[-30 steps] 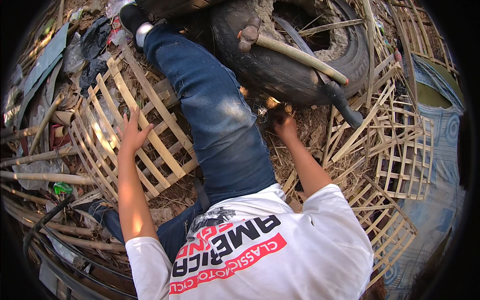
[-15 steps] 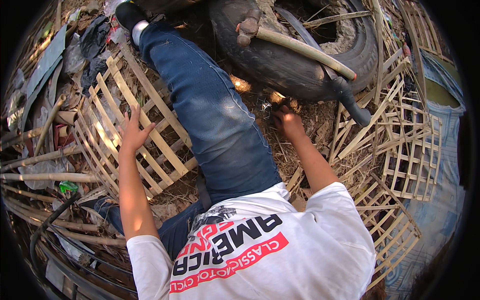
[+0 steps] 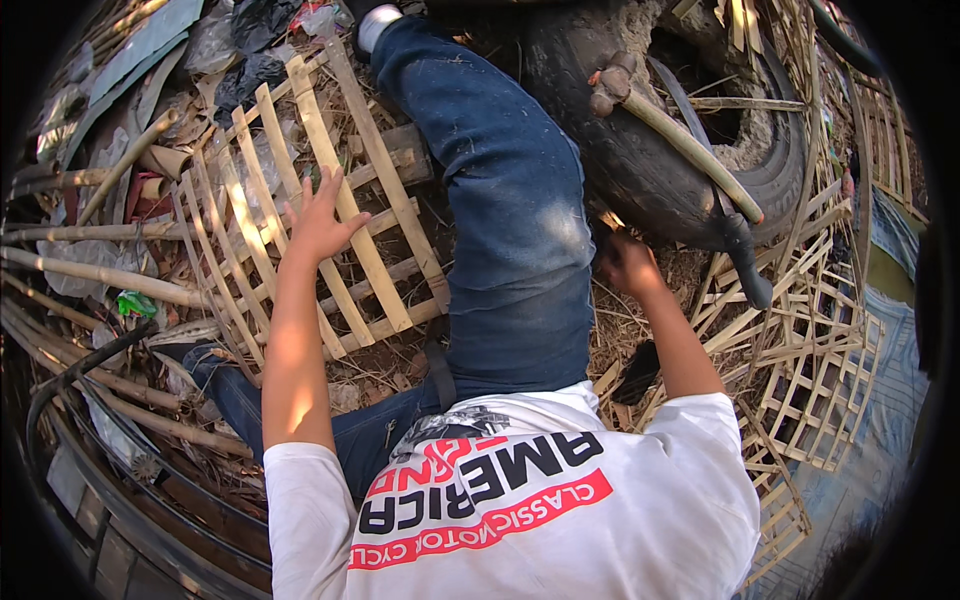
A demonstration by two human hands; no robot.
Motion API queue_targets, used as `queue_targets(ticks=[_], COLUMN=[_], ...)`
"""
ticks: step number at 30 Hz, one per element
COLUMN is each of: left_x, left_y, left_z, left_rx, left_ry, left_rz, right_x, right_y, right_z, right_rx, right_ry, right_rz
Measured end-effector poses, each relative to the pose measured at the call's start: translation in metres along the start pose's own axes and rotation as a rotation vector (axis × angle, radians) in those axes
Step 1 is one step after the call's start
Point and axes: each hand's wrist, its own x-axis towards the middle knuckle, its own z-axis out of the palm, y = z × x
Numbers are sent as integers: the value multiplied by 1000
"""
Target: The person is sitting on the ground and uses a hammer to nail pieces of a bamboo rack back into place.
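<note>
My left hand rests with spread fingers on a slatted bamboo panel, to the left of my outstretched leg in blue jeans. My right hand is low on the other side of that leg, close to the ground, its fingers curled together. Whatever they hold, if anything, is hidden. Just beyond it lies an old tire with a hard, pale filling. Across the tire lie a hammer with a wooden handle and a large knife whose dark handle sticks out over the rim.
Woven bamboo lattice pieces lie on the right, beside a blue patterned sheet. Bamboo poles, plastic bags and a black metal frame crowd the left. A dark object lies near my right forearm.
The whole view has shifted, so everything sits further right. My right hand stays low by the tire; the small shiny bits beside it no longer show. My left hand remains on the bamboo panel.
</note>
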Motion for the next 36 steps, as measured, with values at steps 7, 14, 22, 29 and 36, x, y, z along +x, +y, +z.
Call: queue_targets(ticks=[7, 14, 22, 29, 36], left_x=[-1, -6, -3, -8, -3], left_y=[4, 6, 10, 5, 20], left_z=[7, 21, 14, 23, 25], left_rx=[-47, 5, -51, -124, -126], left_ry=[66, 111, 67, 174, 362], left_rz=[23, -18, -38, 5, -2], right_x=[-57, 56, 183, 190, 193], right_y=[-86, -245, -291, -283, -281], right_z=[-39, -36, 63, 83, 83], right_rx=[602, 957, 779, 480, 436], right_ry=[387, 289, 222, 288, 325], right_rz=[91, -176, -155, -294, -328])
